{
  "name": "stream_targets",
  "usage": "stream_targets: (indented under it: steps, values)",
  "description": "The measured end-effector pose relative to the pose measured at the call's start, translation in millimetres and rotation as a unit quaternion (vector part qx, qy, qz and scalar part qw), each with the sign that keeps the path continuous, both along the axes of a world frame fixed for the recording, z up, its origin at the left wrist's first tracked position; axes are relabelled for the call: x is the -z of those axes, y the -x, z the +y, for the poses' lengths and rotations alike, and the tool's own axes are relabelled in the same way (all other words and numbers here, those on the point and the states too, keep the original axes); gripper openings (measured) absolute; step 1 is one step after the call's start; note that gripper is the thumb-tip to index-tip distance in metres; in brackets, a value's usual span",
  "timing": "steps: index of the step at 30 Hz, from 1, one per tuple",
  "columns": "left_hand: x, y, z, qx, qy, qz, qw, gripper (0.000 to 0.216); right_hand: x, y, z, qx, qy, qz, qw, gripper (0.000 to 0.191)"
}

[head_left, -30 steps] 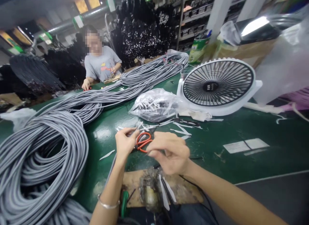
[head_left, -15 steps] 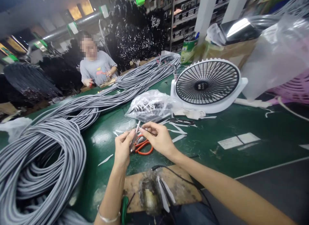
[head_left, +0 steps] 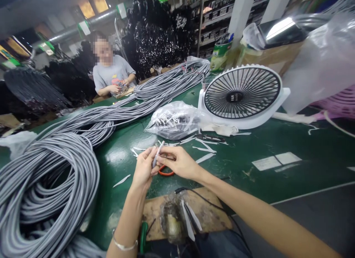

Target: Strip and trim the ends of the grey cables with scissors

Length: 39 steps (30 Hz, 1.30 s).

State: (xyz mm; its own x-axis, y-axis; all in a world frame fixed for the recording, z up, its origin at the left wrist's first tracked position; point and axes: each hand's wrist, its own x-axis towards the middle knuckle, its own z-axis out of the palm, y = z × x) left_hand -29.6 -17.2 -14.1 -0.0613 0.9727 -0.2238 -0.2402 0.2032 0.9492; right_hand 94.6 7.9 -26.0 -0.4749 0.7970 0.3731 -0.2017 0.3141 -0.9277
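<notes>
My left hand [head_left: 144, 165] is closed, thumb and fingers pinching a slender grey-white piece [head_left: 157, 154] that points up and away. It resembles a cable end or a narrow strip; I cannot tell which. From the other side my right hand [head_left: 177, 160] pinches the same piece, its fingertips touching it and almost meeting the left ones. Under the hands, an orange-handled tool [head_left: 166, 173] lies on the green table [head_left: 238, 191], mostly covered. White strips [head_left: 203, 149] are scattered just past my right hand, and one loose strip [head_left: 122, 180] lies to the left.
Coiled grey cables [head_left: 69, 158] fill the left and run toward the back. A clear bag [head_left: 174, 119] and a white fan [head_left: 241, 97] stand ahead. A stained board [head_left: 205, 213] with a taped lump [head_left: 174, 223] sits nearest me. A co-worker [head_left: 113, 71] works across the table.
My right fingers have come down and closed onto the piece beside my left fingers. The hands now cover more of the orange-handled tool. The co-worker's hands have drawn together.
</notes>
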Motion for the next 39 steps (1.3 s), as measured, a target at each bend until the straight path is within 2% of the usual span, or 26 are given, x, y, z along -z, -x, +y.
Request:
stream_targets:
  steps: [2, 5, 7, 9, 10, 12, 14, 16, 18, 21, 23, 25, 28, 30, 32, 35, 39]
  values:
    - [-4.4, 0.6, -1.5, -0.021, -0.023, 0.001, 1.0, 0.043, -1.1, -3.7, 1.5, 0.089, -0.084, -0.048, 0.991, 0.014]
    - [-12.5, 0.8, -6.1, -0.03, -0.075, 0.078, 0.994, 0.043, -1.1, -10.8, 4.7, 0.198, -0.216, -0.104, 0.95, 0.017]
    - [-15.4, 0.0, -9.7, -0.044, -0.117, 0.166, 0.978, 0.033, -0.4, -14.7, 6.6, 0.228, -0.285, -0.128, 0.922, 0.02]
    - [-15.1, -0.6, -12.7, -0.068, -0.156, 0.228, 0.959, 0.024, -0.8, -16.6, 7.2, 0.24, -0.32, -0.135, 0.906, 0.023]
    - [-14.1, -0.5, -13.9, -0.069, -0.169, 0.236, 0.955, 0.023, -1.8, -16.8, 6.9, 0.24, -0.318, -0.127, 0.908, 0.023]
    - [-11.5, 0.3, -15.4, -0.043, -0.172, 0.207, 0.962, 0.029, -5.5, -15.7, 5.6, 0.215, -0.273, -0.091, 0.933, 0.021]
    - [-9.8, 1.3, -16.0, -0.005, -0.156, 0.147, 0.977, 0.037, -9.8, -13.5, 4.0, 0.157, -0.185, -0.047, 0.969, 0.017]
    - [-9.7, 1.4, -15.7, 0.006, -0.144, 0.111, 0.983, 0.042, -12.4, -10.7, 3.0, 0.096, -0.091, -0.017, 0.991, 0.015]
    - [-10.4, 0.8, -14.8, -0.034, -0.148, 0.13, 0.98, 0.039, -12.2, -7.4, 2.0, 0.067, -0.021, 0.001, 0.998, 0.017]
    - [-10.4, 0.8, -13.2, -0.148, -0.18, 0.194, 0.953, 0.031, -7.6, -1.6, -1.3, 0.042, 0.029, 0.002, 0.999, 0.022]
    - [-9.2, 2.5, -12.4, -0.166, -0.191, 0.188, 0.949, 0.04, -3.5, 1.8, -4.2, 0.021, 0.032, -0.014, 0.999, 0.025]
    - [-8.0, 5.0, -11.9, -0.121, -0.178, 0.148, 0.965, 0.046, -0.8, 3.2, -6.2, 0.026, 0.004, -0.048, 0.999, 0.027]
    - [-7.3, 7.7, -11.8, -0.051, -0.147, 0.102, 0.983, 0.043, -2.4, 0.2, -6.0, 0.088, -0.043, -0.085, 0.991, 0.021]
    - [-7.4, 8.1, -12.0, -0.038, -0.151, 0.095, 0.983, 0.04, -6.9, -3.8, -4.9, 0.142, -0.047, -0.081, 0.985, 0.015]
    - [-7.5, 7.9, -12.2, -0.04, -0.165, 0.103, 0.98, 0.036, -11.8, -7.6, -4.1, 0.174, -0.048, -0.068, 0.981, 0.022]
    - [-7.7, 7.4, -12.1, -0.07, -0.185, 0.134, 0.971, 0.03, -15.1, -12.4, -2.4, 0.15, -0.04, -0.05, 0.987, 0.03]
    - [-9.7, 6.0, -12.5, -0.101, -0.204, 0.236, 0.945, 0.024, -13.0, -16.8, 1.9, 0.142, -0.019, -0.027, 0.989, 0.023]
